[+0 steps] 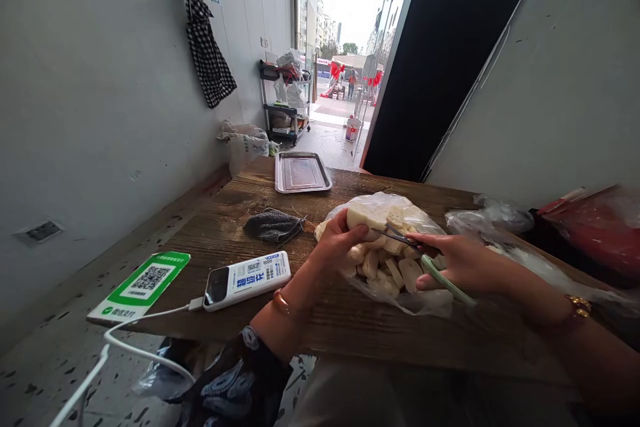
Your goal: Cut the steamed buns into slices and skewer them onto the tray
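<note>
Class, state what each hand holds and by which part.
The left hand grips a pale piece by its left end and near side; the right hand holds scissors by their green handle.

In front of you, a wooden bench point(215, 230) stands over a grey floor point(40, 360) flecked with black, between a pale left wall point(100, 80) and a pale right wall point(565, 87). Daylight reaches you through a glazed doorway point(370, 80) onto a street point(340, 103), with a wheeled trolley point(280, 108) to its left and a black panel point(445, 47) to its right.
</note>
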The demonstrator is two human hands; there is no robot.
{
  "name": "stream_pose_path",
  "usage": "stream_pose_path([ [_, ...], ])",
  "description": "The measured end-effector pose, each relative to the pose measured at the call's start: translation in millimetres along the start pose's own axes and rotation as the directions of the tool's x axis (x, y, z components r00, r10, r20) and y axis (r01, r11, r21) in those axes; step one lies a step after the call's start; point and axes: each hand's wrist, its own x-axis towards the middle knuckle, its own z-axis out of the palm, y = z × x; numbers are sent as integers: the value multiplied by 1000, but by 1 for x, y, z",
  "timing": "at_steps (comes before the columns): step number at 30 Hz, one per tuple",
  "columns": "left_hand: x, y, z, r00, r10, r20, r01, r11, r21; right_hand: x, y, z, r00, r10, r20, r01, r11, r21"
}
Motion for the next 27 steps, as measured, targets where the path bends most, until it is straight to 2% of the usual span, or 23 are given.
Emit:
stream_pose_path([
  [4,-1,2,1,1000,-1,-26,1,1000,13,2,4,3,1000,-19,-16,19,1000,-13],
  [8,-1,2,1,999,-8,-42,8,1000,-2,2,13,10,997,-30,-67,33,999,43],
  [17,0,4,-6,993,-72,97,87,985,-151,-2,17,11,997,-23,-72,35,985,168],
  [23,1,-1,-5,996,-89,25,92,988,-123,-2,9,11,996,44,-72,-36,993,108],
  [27,2,-3,-5,996,-85,-5,84,989,-125,-2,4,12,995,43,-92,-37,997,66],
])
